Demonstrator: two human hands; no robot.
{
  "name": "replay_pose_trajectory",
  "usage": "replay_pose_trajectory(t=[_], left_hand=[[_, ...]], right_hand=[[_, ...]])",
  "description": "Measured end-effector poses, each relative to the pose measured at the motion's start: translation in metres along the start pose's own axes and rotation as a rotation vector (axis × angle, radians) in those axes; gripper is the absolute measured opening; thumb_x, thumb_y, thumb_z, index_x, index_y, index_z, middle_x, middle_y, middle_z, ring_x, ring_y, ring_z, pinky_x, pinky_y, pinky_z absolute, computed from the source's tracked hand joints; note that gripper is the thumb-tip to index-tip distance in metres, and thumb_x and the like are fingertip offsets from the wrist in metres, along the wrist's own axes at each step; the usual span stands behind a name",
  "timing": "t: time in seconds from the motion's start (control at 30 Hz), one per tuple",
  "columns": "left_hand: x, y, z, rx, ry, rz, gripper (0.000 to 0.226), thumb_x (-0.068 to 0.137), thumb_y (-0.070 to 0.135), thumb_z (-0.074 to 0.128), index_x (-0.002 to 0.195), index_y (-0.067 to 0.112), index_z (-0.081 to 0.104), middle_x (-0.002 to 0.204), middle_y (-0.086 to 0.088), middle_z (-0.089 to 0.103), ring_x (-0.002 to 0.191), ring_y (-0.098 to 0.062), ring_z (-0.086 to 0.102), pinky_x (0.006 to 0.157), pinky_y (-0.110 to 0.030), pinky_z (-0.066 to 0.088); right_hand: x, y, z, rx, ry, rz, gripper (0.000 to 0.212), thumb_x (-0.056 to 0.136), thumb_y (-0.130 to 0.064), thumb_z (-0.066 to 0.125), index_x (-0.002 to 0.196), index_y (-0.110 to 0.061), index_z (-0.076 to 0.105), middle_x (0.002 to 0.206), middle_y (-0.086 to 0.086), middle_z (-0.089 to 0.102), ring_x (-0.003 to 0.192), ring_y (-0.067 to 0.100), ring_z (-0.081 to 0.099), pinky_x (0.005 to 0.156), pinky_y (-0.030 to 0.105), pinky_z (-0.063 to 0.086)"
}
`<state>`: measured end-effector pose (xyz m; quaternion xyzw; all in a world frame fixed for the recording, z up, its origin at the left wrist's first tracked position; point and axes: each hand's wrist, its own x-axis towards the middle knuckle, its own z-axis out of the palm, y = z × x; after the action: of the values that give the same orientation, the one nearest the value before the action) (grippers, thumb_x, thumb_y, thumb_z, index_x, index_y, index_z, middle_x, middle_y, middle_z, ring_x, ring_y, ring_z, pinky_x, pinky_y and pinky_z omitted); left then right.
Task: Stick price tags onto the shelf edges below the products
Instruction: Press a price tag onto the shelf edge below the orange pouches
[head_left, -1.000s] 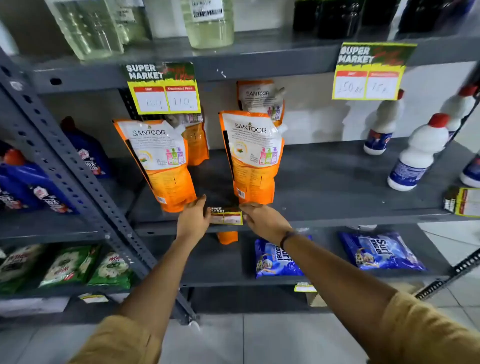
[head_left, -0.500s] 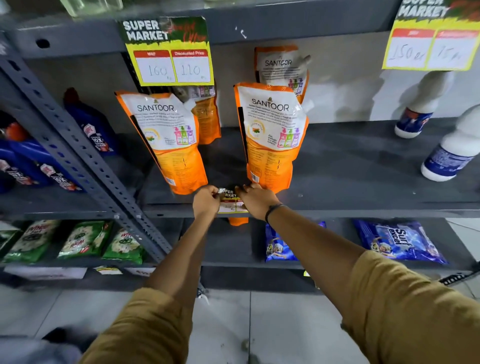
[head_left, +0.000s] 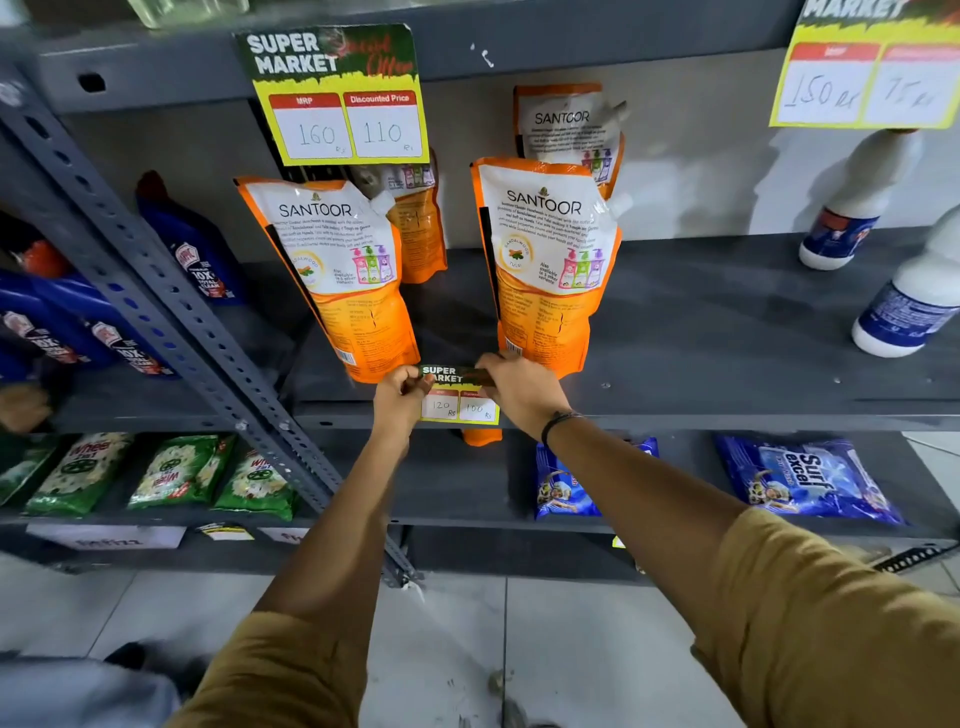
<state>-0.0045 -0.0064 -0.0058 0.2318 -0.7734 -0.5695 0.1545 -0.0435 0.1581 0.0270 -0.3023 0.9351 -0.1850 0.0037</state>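
Note:
A small yellow and green price tag (head_left: 460, 402) marked 120 and 100 lies against the front edge of the grey middle shelf (head_left: 727, 415), below two orange Santoor pouches (head_left: 545, 265). My left hand (head_left: 400, 395) pinches the tag's left end, with the fingers curled over its top corner. My right hand (head_left: 519, 387) presses on the tag's top right corner. Each hand hides part of the tag's green header.
A larger tag (head_left: 337, 96) reading 160 and 110 hangs from the upper shelf edge, another (head_left: 872, 78) at the top right. White bottles (head_left: 914, 306) stand right, blue bottles (head_left: 197, 249) left. Green packets (head_left: 171, 473) and blue packets (head_left: 800, 478) lie below. A slanted perforated post (head_left: 171, 301) crosses left.
The view has moved closer and lower. The tag has flattened against the shelf edge, so its price boxes show. Both hands have stayed at its two ends.

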Motion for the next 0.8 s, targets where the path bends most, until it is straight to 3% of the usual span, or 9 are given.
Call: replay_pose_trajectory(t=[0.07, 0.17, 0.27, 0.33, 0.43, 0.6, 0.8], left_hand=[[-0.006, 0.001, -0.004, -0.020, -0.008, 0.017, 0.003, 0.088, 0.004, 0.058, 0.091, 0.006, 0.056, 0.079, -0.010, 0.058, 0.081, -0.022, 0.052, 0.063, -0.026, 0.043], [-0.023, 0.001, -0.004, 0.123, -0.058, 0.152, 0.016, 0.088, 0.002, 0.056, 0.104, 0.004, 0.059, 0.074, 0.000, 0.054, 0.074, -0.015, 0.054, 0.057, -0.006, 0.041], [-0.042, -0.004, 0.001, 0.318, -0.092, 0.307, 0.019, 0.087, -0.001, 0.055, 0.105, 0.004, 0.059, 0.085, -0.005, 0.059, 0.078, -0.016, 0.055, 0.058, -0.012, 0.037], [-0.054, -0.007, 0.008, 0.387, -0.119, 0.380, 0.018, 0.086, 0.001, 0.056, 0.103, 0.007, 0.059, 0.091, -0.009, 0.066, 0.081, -0.020, 0.060, 0.067, -0.023, 0.043], [-0.069, -0.014, 0.022, 0.502, -0.158, 0.444, 0.013, 0.085, 0.012, 0.060, 0.098, 0.014, 0.060, 0.096, -0.009, 0.071, 0.087, -0.026, 0.065, 0.069, -0.036, 0.050], [-0.084, -0.012, 0.044, 0.708, -0.133, 0.424, 0.013, 0.083, 0.025, 0.063, 0.091, 0.015, 0.066, 0.092, -0.010, 0.073, 0.085, -0.030, 0.065, 0.064, -0.034, 0.047], [-0.076, -0.008, 0.060, 0.849, -0.124, 0.375, 0.015, 0.083, 0.024, 0.064, 0.092, 0.013, 0.069, 0.093, -0.013, 0.074, 0.087, -0.034, 0.066, 0.063, -0.032, 0.043]], right_hand=[[-0.004, 0.004, -0.002, 0.094, 0.022, 0.037, 0.021, 0.090, -0.021, 0.055, 0.110, -0.016, 0.058, 0.106, 0.011, 0.067, 0.095, 0.033, 0.063, 0.075, 0.043, 0.056], [-0.017, 0.012, -0.003, 0.195, 0.052, 0.050, 0.019, 0.088, -0.023, 0.058, 0.107, -0.020, 0.059, 0.102, 0.008, 0.070, 0.092, 0.028, 0.064, 0.075, 0.041, 0.056], [-0.036, 0.024, -0.001, 0.163, 0.074, 0.016, 0.016, 0.090, -0.029, 0.055, 0.103, -0.021, 0.059, 0.100, 0.005, 0.070, 0.088, 0.026, 0.064, 0.073, 0.041, 0.057], [-0.050, 0.034, 0.002, 0.078, 0.103, -0.006, 0.016, 0.090, -0.032, 0.055, 0.098, -0.019, 0.061, 0.096, 0.005, 0.070, 0.085, 0.026, 0.064, 0.070, 0.036, 0.054], [-0.068, 0.048, 0.006, -0.061, 0.105, -0.033, 0.020, 0.089, -0.033, 0.055, 0.093, -0.016, 0.065, 0.095, 0.004, 0.069, 0.089, 0.025, 0.062, 0.080, 0.034, 0.046], [-0.081, 0.060, 0.007, -0.286, -0.006, -0.003, 0.024, 0.092, -0.032, 0.048, 0.100, -0.017, 0.065, 0.102, 0.004, 0.068, 0.104, 0.025, 0.057, 0.092, 0.037, 0.036], [-0.074, 0.053, 0.005, -0.447, -0.062, 0.025, 0.017, 0.089, -0.016, 0.051, 0.097, -0.015, 0.067, 0.101, 0.006, 0.070, 0.102, 0.027, 0.059, 0.091, 0.036, 0.041]])
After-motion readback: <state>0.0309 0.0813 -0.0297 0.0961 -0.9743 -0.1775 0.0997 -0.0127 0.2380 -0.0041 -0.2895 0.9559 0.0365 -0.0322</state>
